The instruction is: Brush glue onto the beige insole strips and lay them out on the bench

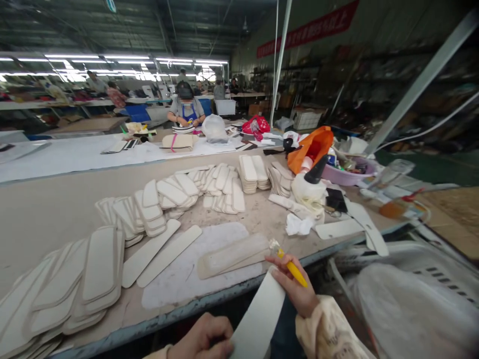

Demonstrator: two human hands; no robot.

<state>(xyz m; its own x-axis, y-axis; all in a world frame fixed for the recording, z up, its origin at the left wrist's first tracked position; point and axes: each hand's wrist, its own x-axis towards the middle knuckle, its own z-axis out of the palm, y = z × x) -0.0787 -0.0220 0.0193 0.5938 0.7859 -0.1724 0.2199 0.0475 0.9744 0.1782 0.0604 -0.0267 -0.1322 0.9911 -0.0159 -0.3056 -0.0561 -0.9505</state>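
My left hand (pixel 204 338) is closed on the lower edge of a long off-white strip with a rounded end (pixel 258 314), held tilted in front of the table edge. My right hand (pixel 297 286) is closed round a brush with a yellow handle (pixel 297 273), its bristles clumped with whitish stuff. The thumb of that hand presses on the strip's upper end. Just beyond, translucent and beige strips (pixel 232 257) lie overlapped on a stained white sheet (pixel 168 289). Two loose white strips (pixel 170 255) rest to the left of them.
Fanned piles of white strips (pixel 99 264) cover the table's left and middle. At right are a white container with a black nozzle (pixel 309 192), an orange bag (pixel 312 149), a lilac basin (pixel 350 172) and crumpled paper (pixel 298 224). A co-worker (pixel 185 107) sits across the table.
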